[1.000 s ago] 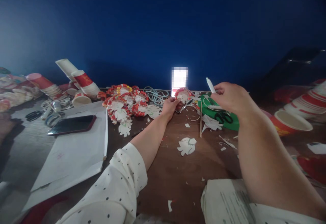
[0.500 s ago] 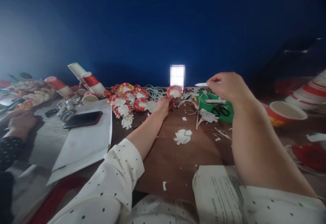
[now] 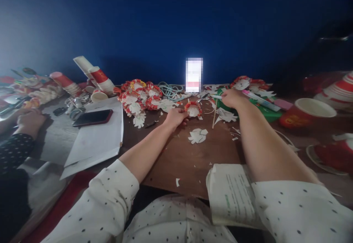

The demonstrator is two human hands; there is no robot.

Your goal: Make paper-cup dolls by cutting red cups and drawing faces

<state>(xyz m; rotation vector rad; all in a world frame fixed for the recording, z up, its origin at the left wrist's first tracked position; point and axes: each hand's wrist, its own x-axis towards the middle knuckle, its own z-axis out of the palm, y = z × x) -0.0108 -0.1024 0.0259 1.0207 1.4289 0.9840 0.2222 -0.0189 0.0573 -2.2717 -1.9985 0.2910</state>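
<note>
Left hand (image 3: 176, 118): thumb and fingers closed together on the left edge of a red-rimmed ring (image 3: 193, 111).
Red-rimmed ring: near the table's middle, pale face showing; whether it touches the tabletop cannot be told.
Right hand (image 3: 234, 98): fingers closed around a white pen (image 3: 216, 96), its end pointing left.
Paper cutout (image 3: 198, 136): lying on the brown tabletop (image 3: 176, 162), nearer the wearer than the ring.
Thin stick (image 3: 214, 116): between the ring and the right forearm.
Ring pile (image 3: 132, 101): left of the left hand, heaped.
Dark phone (image 3: 93, 118): flat on a white board (image 3: 91, 149), farther left.
Co-worker's hand (image 3: 29, 121): far left, beyond the board.
</note>
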